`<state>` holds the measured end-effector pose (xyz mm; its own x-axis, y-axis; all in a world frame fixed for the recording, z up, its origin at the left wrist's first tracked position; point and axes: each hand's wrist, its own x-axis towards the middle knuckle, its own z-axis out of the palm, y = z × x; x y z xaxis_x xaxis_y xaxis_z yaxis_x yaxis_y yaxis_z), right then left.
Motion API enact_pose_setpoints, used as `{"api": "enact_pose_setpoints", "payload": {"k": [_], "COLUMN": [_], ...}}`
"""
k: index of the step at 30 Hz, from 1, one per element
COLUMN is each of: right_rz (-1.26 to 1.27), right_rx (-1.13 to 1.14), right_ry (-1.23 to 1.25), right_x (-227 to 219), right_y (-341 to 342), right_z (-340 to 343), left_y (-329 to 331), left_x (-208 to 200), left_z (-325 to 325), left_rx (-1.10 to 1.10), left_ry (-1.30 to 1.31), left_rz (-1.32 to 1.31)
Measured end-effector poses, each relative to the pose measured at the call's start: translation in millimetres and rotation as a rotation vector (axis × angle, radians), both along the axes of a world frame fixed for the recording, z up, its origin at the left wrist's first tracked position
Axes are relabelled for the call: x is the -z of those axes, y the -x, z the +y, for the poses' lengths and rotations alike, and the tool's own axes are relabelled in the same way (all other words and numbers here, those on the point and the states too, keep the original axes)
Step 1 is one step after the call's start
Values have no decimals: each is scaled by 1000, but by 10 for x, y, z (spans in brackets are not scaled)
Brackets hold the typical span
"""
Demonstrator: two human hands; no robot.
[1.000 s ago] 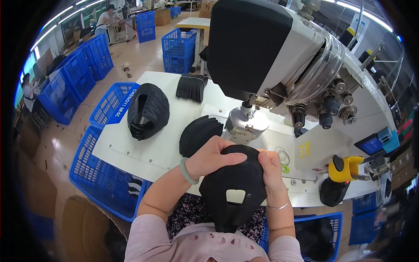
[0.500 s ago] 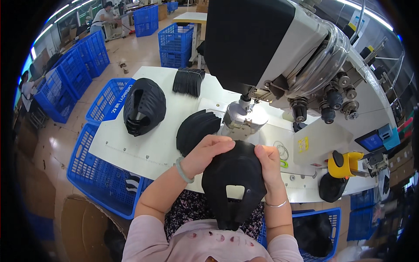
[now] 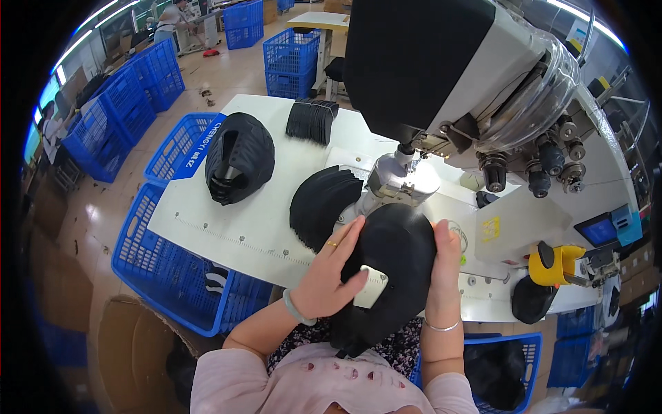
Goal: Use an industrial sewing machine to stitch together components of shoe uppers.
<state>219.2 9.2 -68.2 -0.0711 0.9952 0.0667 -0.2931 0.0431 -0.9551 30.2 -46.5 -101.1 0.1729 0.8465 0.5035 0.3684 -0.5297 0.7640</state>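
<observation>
Between my two hands is a black, cap-like shell (image 3: 403, 248) with a squarish opening, through which the white table shows. My left hand (image 3: 327, 276) lies along its left side, fingers pointing up and the thumb by the opening. Gripping the right edge is my right hand (image 3: 445, 262), its fingers partly hidden behind the shell. Just beyond the shell stands the metal post (image 3: 396, 181) of a sewing machine (image 3: 414, 62). A fanned stack of black curved pieces (image 3: 321, 207) lies left of the post.
Nested black shells (image 3: 240, 159) and a tied bundle of black strips (image 3: 310, 121) sit on the white table (image 3: 207, 221). Blue crates (image 3: 165, 269) stand at its left, another crate (image 3: 534, 359) at lower right. A yellow holder (image 3: 548, 265) is at the right.
The shell has tilted and turned, its narrow end swinging left. My left hand has slid from its top edge down along its left side. The view has shifted slightly.
</observation>
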Motion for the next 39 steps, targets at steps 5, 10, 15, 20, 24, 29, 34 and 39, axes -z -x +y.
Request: {"api": "enact_pose_setpoints", "payload": {"k": [5, 10, 15, 20, 24, 29, 34, 39], "right_rz": [-251, -500, -437, -337, -393, -314, -282, -279], "right_rx": [-129, -57, -59, -128, -145, -146, -183, -189], "right_ry": [-185, -291, -309, -149, -187, -110, -88, -93], "right_x": [-77, 290, 361, 311, 297, 175, 130, 107], "right_y": [80, 172, 195, 202, 162, 164, 179, 166], "right_z": [-34, 54, 23, -4, -24, -107, -145, -160], "left_y": [47, -5, -149, -125, -142, -45, -125, -49], "left_x": [312, 329, 135, 327, 178, 90, -139, -209], "left_z": [120, 150, 61, 76, -42, -140, -266, -297], "left_rx": [250, 430, 380, 515, 490, 490, 269, 299], "left_ry": [438, 610, 708, 855, 921, 1186, 1194, 1295], "left_rz": [-641, -991, -1171, -1390, -1418, -1556, -1551, -1557]}}
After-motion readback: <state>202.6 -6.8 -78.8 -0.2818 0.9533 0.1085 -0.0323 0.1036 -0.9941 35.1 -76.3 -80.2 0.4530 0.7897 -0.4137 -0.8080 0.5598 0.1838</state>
